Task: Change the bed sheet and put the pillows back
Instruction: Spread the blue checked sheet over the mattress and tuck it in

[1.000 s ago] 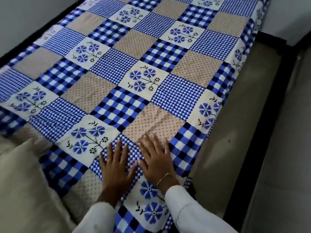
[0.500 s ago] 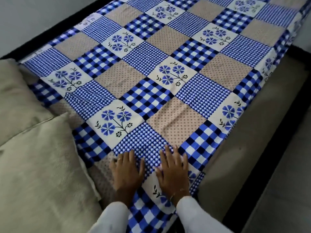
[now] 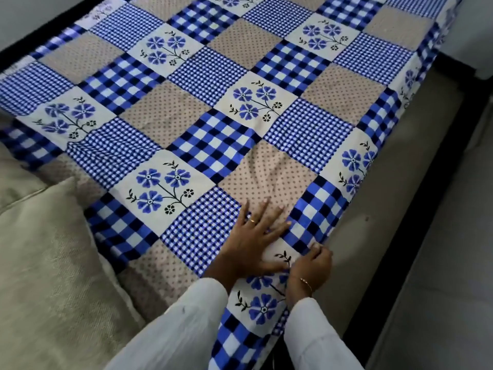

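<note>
A blue, white and beige patchwork bed sheet with flower squares lies spread over the bed. My left hand presses flat on it near the bed's right edge, fingers straight and spread, a ring on one finger. My right hand, with a thin bracelet at the wrist, pinches the sheet's edge at the side of the mattress, fingers curled. Two beige pillows lie at the lower left on the bed, the nearer one overlapping the sheet.
The beige mattress side drops to a dark bed frame on the right, with grey floor beyond. A pale wall runs along the bed's far left side.
Both hands lay flat side by side on the sheet before. Now the left hand has slid right and forward, and the right hand has moved to the edge and pinched the sheet.
</note>
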### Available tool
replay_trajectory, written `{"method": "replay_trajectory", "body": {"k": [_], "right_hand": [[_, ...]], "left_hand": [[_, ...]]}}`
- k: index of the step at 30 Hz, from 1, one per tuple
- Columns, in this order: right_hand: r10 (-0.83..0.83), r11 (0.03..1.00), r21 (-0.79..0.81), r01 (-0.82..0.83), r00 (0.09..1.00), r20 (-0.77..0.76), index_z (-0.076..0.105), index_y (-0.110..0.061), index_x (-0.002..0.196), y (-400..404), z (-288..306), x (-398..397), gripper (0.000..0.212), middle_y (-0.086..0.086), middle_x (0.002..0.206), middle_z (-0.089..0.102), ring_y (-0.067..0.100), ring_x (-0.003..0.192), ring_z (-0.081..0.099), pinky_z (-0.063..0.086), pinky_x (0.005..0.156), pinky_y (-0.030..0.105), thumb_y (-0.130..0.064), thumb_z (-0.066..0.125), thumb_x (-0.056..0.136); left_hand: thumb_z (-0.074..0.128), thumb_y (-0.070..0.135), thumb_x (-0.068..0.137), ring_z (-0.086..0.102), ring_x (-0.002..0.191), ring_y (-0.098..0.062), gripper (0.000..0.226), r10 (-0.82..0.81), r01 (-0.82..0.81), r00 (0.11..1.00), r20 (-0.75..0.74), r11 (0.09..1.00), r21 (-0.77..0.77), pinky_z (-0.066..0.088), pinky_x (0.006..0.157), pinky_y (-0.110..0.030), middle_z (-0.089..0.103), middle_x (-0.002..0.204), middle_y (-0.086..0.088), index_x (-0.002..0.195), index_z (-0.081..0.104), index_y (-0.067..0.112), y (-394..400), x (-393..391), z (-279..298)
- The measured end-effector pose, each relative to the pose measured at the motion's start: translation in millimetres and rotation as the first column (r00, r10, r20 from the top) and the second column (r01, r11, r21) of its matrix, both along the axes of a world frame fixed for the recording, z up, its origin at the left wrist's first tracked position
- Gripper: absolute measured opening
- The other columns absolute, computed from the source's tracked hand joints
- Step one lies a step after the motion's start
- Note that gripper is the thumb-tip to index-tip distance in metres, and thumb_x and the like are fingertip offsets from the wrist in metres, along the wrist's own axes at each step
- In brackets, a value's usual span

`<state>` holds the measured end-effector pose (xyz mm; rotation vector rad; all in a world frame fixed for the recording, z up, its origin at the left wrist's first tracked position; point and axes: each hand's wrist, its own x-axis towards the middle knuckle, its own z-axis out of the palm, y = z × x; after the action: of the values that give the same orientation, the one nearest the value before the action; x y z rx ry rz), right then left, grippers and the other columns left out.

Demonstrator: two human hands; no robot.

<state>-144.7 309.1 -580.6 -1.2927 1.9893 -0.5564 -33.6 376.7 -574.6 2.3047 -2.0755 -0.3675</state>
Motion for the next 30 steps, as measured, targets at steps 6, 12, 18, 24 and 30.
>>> {"method": "replay_trajectory", "body": {"k": [6, 12, 18, 24, 30], "right_hand": [[-0.039, 0.994, 0.109, 0.031, 0.997, 0.065, 0.055, 0.010, 0.102, -4, -7, -13, 0.033, 0.030, 0.107, 0.059, 0.041, 0.096, 0.057, 0.043, 0.081, 0.043, -0.016, 0.036, 0.099], [-0.059, 0.988, 0.143, 0.048, 0.995, 0.075, 0.057, 0.005, 0.109, -31, -6, -7, 0.038, 0.019, 0.101, 0.060, 0.036, 0.094, 0.056, 0.037, 0.072, 0.033, -0.024, 0.035, 0.100], [-0.127, 0.967, 0.215, 0.139, 0.990, -0.068, 0.055, 0.003, 0.111, -38, -11, -10, 0.027, 0.023, 0.114, 0.058, 0.039, 0.101, 0.056, 0.045, 0.080, 0.043, -0.015, 0.041, 0.096], [0.277, 0.843, -0.370, -0.390, 0.905, -0.324, 0.060, 0.000, 0.107, -44, 43, 58, 0.030, 0.028, 0.111, 0.054, 0.043, 0.101, 0.052, 0.042, 0.082, 0.046, -0.002, 0.064, 0.077], [0.828, 0.136, -0.232, -0.963, 0.239, -0.507, 0.065, -0.008, 0.110, -11, 13, 167, 0.036, 0.019, 0.120, 0.060, 0.040, 0.109, 0.057, 0.050, 0.081, 0.056, -0.009, 0.067, 0.074]], "left_hand": [[0.036, 0.049, 0.085, 0.023, 0.140, -0.030, 0.063, -0.257, 0.225, 0.956, -0.144, 0.952, -0.207, 0.011, 0.114, -0.051, 0.043, 0.145, -0.001, 0.139, 0.041, 0.018, -4, -40, 1], [0.019, 0.046, 0.098, 0.039, 0.133, -0.031, 0.051, 0.013, -0.031, 0.996, -0.092, 0.981, -0.192, 0.031, 0.109, -0.046, 0.048, 0.139, -0.011, 0.134, 0.035, 0.013, -13, 0, 9], [0.010, 0.049, 0.098, 0.042, 0.131, -0.031, 0.060, 0.093, -0.092, 0.987, -0.133, 0.996, 0.009, 0.036, 0.104, -0.053, 0.046, 0.141, -0.012, 0.138, 0.034, 0.011, -11, 20, 14], [0.001, 0.054, 0.091, -0.013, 0.143, -0.017, 0.067, 0.510, -0.508, 0.858, -0.057, 0.860, 0.044, -0.008, 0.118, -0.037, -0.004, 0.157, -0.002, 0.148, -0.002, 0.018, 4, 74, 21], [0.025, 0.053, 0.096, -0.010, 0.145, -0.024, 0.067, 0.862, -0.858, 0.504, -0.055, 0.506, 0.085, 0.001, 0.118, -0.046, -0.006, 0.158, 0.002, 0.150, 0.004, 0.019, 85, 131, -4]]}}
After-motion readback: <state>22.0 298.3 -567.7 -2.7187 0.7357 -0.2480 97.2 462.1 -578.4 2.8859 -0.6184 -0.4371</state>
